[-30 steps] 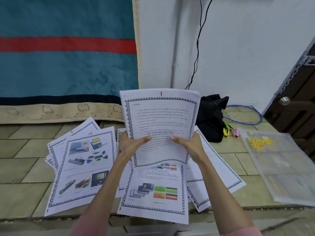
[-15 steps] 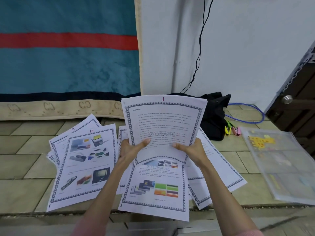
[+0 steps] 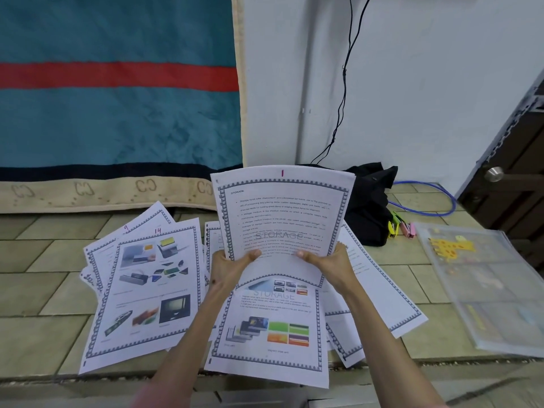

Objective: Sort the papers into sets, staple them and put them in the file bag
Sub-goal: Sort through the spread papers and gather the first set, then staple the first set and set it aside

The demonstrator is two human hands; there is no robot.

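I hold a thin stack of printed papers (image 3: 282, 213) upright above the floor, its top page marked with a red 1. My left hand (image 3: 228, 267) grips its lower left edge and my right hand (image 3: 329, 265) grips its lower right edge, thumbs on the front. Loose printed pages (image 3: 147, 290) with grey borders lie fanned on the tiled floor below, one numbered 14, another showing storage cards (image 3: 270, 328). A clear file bag (image 3: 494, 290) with a yellow giraffe print lies flat at the right. Small staplers (image 3: 401, 226), yellow-green and pink, lie beside it.
A black bag (image 3: 369, 201) sits against the white wall behind the papers, with a blue cable (image 3: 426, 198) looped beside it and a black cord hanging down the wall. A teal and red blanket (image 3: 117, 98) hangs at the left. A dark door (image 3: 518, 172) stands at the right.
The held stack has shifted slightly to the right and its top has fanned a little; both hands keep the same grip. The view has tilted a little.
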